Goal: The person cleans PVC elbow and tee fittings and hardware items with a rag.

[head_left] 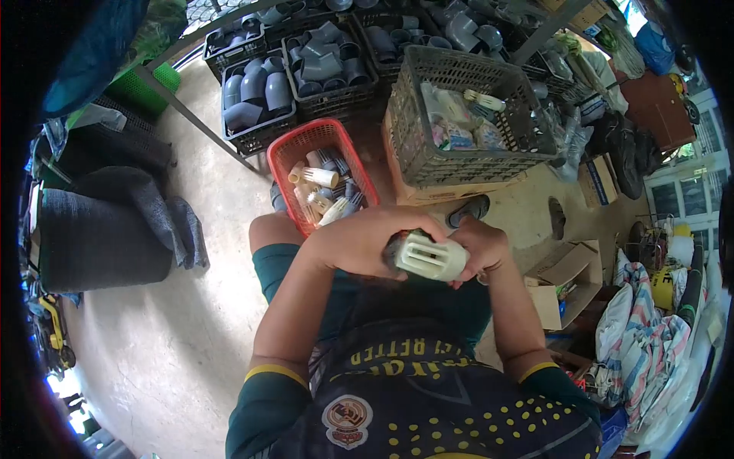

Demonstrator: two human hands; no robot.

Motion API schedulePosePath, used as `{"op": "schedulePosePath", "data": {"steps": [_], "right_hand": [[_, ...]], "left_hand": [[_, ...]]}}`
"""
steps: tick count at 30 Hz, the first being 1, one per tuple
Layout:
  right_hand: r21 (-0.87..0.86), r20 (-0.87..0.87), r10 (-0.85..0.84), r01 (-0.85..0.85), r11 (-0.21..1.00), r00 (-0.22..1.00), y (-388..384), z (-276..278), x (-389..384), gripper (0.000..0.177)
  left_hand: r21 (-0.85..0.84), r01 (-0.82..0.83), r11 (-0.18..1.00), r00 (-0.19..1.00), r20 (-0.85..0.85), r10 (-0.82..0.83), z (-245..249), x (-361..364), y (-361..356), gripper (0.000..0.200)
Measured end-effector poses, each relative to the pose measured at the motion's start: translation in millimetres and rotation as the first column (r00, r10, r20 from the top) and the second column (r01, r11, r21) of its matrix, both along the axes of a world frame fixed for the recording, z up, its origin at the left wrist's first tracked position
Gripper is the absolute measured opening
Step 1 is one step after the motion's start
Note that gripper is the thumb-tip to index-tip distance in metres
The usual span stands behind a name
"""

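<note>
Both my hands meet in front of my chest around one pipe fitting [428,256]: a cream slotted strainer cap joined to a grey pipe piece. My left hand [363,241] wraps over the grey end, which is mostly hidden under its fingers. My right hand [482,249] grips the cream slotted end from the right. Just beyond my hands stands a red plastic basket [284,170] holding several similar cream and grey fittings.
A grey plastic crate [428,164] with bagged parts sits on a cardboard box ahead right. Black crates of grey pipe elbows [256,96] line the back. Rolled dark mesh [107,229] lies at left, an open carton [562,279] and cloth bundles at right. A sandal [468,210] lies on the concrete floor.
</note>
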State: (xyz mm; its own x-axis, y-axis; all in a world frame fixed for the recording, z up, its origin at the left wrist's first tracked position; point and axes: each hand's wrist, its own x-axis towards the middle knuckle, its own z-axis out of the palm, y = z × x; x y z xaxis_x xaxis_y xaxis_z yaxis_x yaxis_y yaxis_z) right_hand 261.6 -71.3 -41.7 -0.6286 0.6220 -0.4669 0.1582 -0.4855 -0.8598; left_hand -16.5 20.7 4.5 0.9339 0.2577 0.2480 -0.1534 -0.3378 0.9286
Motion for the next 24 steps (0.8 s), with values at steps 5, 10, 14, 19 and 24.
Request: {"op": "schedulePosePath", "data": {"steps": [5, 10, 14, 19, 24], "right_hand": [[0.387, 0.572, -0.056, -0.209, 0.898, 0.819, 22.4, -23.8, -1.2, 0.059], [0.325, 0.783, -0.185, -0.138, 0.936, 0.594, 47.9, -35.4, -54.6, 0.062], [0.136, 0.636, -0.182, 0.123, 0.983, 0.750, 65.6, -106.5, -79.1, 0.060], [-0.201, 0.425, -0.383, 0.498, 0.844, 0.820, 90.3, -205.4, -105.5, 0.045], [-0.153, 0.591, -0.239, 0.397, 0.905, 0.771, 130.6, -296.4, -123.4, 0.060]], "left_hand": [[0.144, -0.135, 0.980, 0.981, -0.121, 0.153, -54.8, -6.8, 22.7, 0.077], [0.122, -0.538, 0.834, 0.818, -0.160, 0.552, -151.9, 8.3, 45.6, 0.047], [0.149, -0.852, 0.501, 0.467, -0.216, 0.858, -229.3, 5.2, 68.2, 0.037], [-0.307, -0.920, -0.243, -0.112, -0.388, 0.915, -262.0, -43.8, 144.0, 0.045], [-0.974, -0.040, -0.224, 0.228, -0.227, 0.947, -281.4, -67.5, 169.8, 0.039]]}}
